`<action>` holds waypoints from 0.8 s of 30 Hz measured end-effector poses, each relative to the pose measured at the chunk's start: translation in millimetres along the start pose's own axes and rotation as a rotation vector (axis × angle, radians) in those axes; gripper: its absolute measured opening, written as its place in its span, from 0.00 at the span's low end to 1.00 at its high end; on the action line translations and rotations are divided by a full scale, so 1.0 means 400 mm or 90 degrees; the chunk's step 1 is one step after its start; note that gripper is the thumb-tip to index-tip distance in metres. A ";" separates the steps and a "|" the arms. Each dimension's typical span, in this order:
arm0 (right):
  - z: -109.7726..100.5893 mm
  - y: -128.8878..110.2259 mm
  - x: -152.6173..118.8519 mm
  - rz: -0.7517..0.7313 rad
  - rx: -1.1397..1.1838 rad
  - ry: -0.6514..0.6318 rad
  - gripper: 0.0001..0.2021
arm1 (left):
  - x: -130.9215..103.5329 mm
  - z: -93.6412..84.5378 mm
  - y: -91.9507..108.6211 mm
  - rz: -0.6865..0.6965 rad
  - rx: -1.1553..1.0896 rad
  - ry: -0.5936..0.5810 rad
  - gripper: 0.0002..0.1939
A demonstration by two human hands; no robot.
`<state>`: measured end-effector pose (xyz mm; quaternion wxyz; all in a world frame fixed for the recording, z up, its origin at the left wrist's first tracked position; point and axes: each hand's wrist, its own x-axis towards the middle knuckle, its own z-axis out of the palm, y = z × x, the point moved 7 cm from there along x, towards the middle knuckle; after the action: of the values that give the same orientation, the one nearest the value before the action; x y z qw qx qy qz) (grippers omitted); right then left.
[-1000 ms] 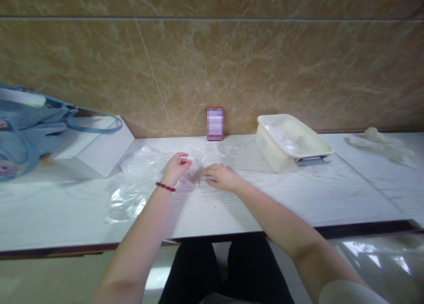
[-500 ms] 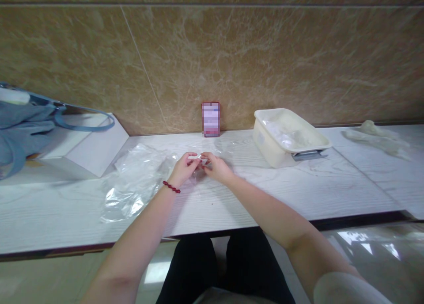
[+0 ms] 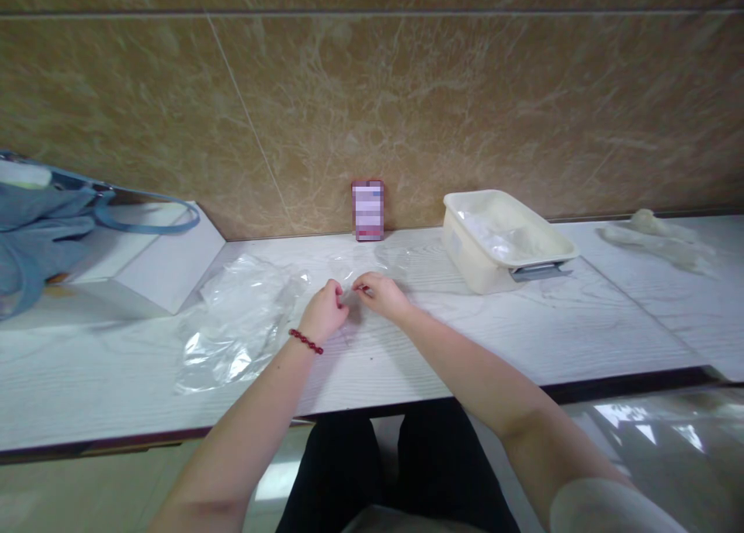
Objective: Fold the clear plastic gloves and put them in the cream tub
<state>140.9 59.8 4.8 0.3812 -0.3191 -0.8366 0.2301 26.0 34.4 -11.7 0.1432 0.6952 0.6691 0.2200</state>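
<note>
Over the middle of the white wood-grain table, my left hand [image 3: 325,311], with a dark red bead bracelet [image 3: 306,341] at the wrist, is closed in a pinch. Just to its right my right hand [image 3: 384,296] is also closed, thumb against fingers. Between and behind them shows a thin clear plastic bag [image 3: 395,260], its edge at the fingertips; its outline is hard to make out. A pile of clear plastic bags [image 3: 238,308] lies flat and crumpled to the left of my left hand.
A cream plastic bin [image 3: 468,250] with clear bags inside stands to the right. A phone [image 3: 368,211] leans against the marbled wall [image 3: 372,91]. At left are a white box [image 3: 168,273] and a blue bag [image 3: 40,223]. Crumpled translucent plastic [image 3: 663,242] lies far right.
My hands have drawn slightly apart at the fingertips. My left hand has turned and come a little nearer to me, its fingers curling in. The bin and the bag pile stay put.
</note>
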 end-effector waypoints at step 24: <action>-0.002 0.030 -0.023 0.042 -0.223 -0.164 0.10 | 0.035 0.010 -0.050 0.207 0.090 -0.113 0.21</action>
<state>150.6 61.8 -6.7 0.2025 -0.3752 -0.8948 0.1326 10.9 49.8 -23.3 0.1152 0.8193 0.5463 0.1302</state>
